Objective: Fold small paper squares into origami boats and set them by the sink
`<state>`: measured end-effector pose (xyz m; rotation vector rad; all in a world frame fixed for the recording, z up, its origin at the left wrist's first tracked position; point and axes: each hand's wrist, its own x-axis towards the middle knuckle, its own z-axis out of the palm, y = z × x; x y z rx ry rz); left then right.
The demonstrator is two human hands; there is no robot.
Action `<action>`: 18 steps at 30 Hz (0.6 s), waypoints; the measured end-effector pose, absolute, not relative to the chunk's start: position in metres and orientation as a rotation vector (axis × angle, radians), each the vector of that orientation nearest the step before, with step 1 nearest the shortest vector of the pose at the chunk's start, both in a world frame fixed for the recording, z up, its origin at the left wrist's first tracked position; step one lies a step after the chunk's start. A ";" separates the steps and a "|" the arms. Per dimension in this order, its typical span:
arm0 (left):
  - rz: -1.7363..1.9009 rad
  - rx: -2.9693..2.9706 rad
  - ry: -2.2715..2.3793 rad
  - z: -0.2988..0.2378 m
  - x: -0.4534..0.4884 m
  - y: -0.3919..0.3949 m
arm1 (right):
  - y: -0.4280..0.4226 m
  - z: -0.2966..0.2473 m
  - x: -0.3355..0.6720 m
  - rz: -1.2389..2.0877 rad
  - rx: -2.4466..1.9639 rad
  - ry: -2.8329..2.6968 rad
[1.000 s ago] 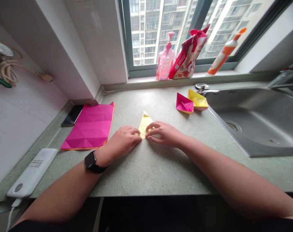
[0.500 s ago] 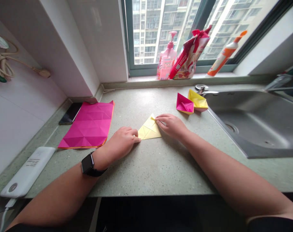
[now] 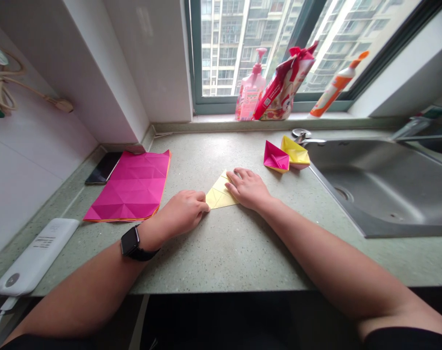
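Observation:
A pale yellow folded paper (image 3: 218, 192) lies on the countertop in a triangular shape, crease lines across its face. My left hand (image 3: 186, 210) pinches its left corner between thumb and curled fingers. My right hand (image 3: 248, 187) rests flat over its right side, fingers stretched out and palm down, covering that part of the paper. Beyond my right hand stand two folded paper boats, a magenta one (image 3: 276, 156) in front of a yellow one (image 3: 296, 151).
Creased magenta sheets (image 3: 131, 187) lie at the left, by a dark phone (image 3: 103, 167) and a white power bank (image 3: 36, 255). A steel sink (image 3: 384, 194) is set in at the right. A pump bottle (image 3: 250, 95), a red bag (image 3: 284, 87) and an orange-white bottle (image 3: 335, 87) stand on the windowsill.
My right hand has gone from pinching the paper's upper right edge to lying flat across its right side. My left hand stays at the left corner.

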<state>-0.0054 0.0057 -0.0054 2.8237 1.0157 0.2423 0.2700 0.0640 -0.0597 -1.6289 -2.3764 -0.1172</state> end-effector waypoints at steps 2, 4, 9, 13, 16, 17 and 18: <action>0.235 2.821 1.014 -0.006 -0.006 0.007 | 0.066 -0.060 0.268 -0.103 -1.670 -2.361; 0.235 2.808 1.011 -0.007 -0.006 0.009 | 0.067 -0.060 0.265 -0.063 -1.721 -2.341; 0.307 2.762 0.990 -0.011 -0.008 0.012 | 0.072 -0.058 0.261 0.080 -1.865 -2.283; 0.385 2.735 1.034 -0.013 -0.008 0.014 | 0.072 -0.057 0.269 0.159 -1.794 -2.254; 0.482 2.683 1.176 -0.015 -0.007 0.014 | 0.065 -0.053 0.282 0.178 -1.535 -2.234; 0.497 2.666 1.224 -0.015 -0.007 0.014 | 0.062 -0.051 0.286 0.177 -1.480 -2.226; 0.498 2.652 1.265 -0.015 -0.006 0.013 | 0.059 -0.049 0.290 0.177 -1.442 -2.223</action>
